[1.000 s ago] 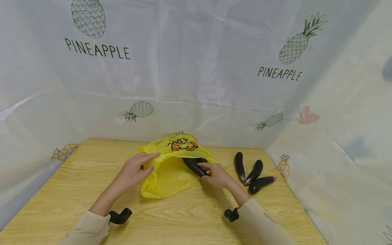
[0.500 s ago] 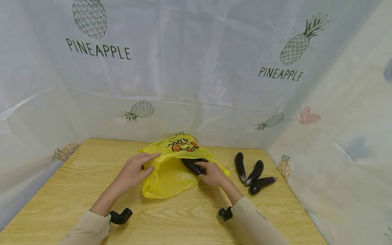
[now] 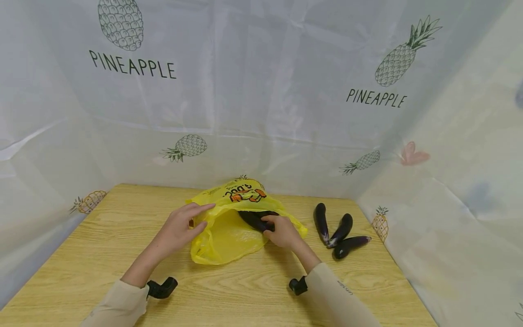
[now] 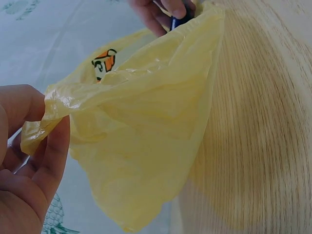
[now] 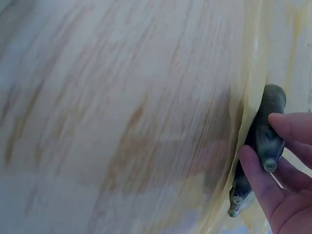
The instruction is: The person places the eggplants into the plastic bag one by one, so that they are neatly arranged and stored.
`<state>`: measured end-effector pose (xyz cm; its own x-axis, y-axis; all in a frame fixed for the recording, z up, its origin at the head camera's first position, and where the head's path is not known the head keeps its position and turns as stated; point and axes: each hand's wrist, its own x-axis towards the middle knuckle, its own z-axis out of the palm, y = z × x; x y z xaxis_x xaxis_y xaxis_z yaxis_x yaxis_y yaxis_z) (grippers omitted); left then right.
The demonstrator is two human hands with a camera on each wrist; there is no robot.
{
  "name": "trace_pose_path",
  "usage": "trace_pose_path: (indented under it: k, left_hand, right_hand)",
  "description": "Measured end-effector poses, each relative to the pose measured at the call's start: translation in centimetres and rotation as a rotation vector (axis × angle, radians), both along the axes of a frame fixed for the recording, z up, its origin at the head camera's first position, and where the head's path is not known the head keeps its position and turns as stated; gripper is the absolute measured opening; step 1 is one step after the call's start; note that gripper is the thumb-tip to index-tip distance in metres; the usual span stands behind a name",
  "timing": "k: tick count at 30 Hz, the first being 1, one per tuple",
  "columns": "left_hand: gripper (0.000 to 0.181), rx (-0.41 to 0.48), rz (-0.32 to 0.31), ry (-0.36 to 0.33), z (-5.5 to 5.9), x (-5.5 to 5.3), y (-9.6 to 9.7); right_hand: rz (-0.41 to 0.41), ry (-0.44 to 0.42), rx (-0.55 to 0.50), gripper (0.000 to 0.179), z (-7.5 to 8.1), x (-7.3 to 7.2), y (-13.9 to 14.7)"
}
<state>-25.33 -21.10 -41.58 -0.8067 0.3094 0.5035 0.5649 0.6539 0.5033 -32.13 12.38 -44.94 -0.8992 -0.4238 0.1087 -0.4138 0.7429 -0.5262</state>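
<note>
A yellow plastic bag (image 3: pixel 229 236) with a duck print lies on the table, its mouth held up and facing me. My left hand (image 3: pixel 177 229) pinches the left edge of the mouth; the left wrist view shows the film between thumb and fingers. At the right side of the mouth, my right hand (image 3: pixel 283 232) grips a dark purple eggplant (image 3: pixel 252 220) that is partly inside. In the right wrist view the held eggplant (image 5: pixel 269 139) shows its stem end, and a second eggplant (image 5: pixel 238 197) lies beside it within the bag.
On the right of the wooden table (image 3: pixel 220 295) lie three loose eggplants, one upright in view (image 3: pixel 321 222), a middle eggplant (image 3: pixel 341 229) and a front eggplant (image 3: pixel 351 246). A pineapple-printed curtain (image 3: pixel 261 91) closes off the back and sides. Black wrist mounts (image 3: pixel 162 288) sit at both sleeves.
My right hand has moved slightly left, pushing the eggplant farther into the bag. The bag's right corner now shows beside that hand. My left hand has stayed nearly still.
</note>
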Motion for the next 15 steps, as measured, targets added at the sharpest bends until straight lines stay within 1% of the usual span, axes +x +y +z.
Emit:
trace_pose_path:
  k: [10,15]
  left_hand:
    - [0.055,-0.009,0.007,0.0,0.07,0.1,0.07]
    - [0.055,-0.006,0.007,-0.003,0.09,0.08,0.07]
  right_hand:
    - [-0.075,0.049,-0.016,0.036,-0.72,-0.11,-0.39]
    - [-0.116,0.068,-0.032,0.033,-0.81,-0.04,-0.75]
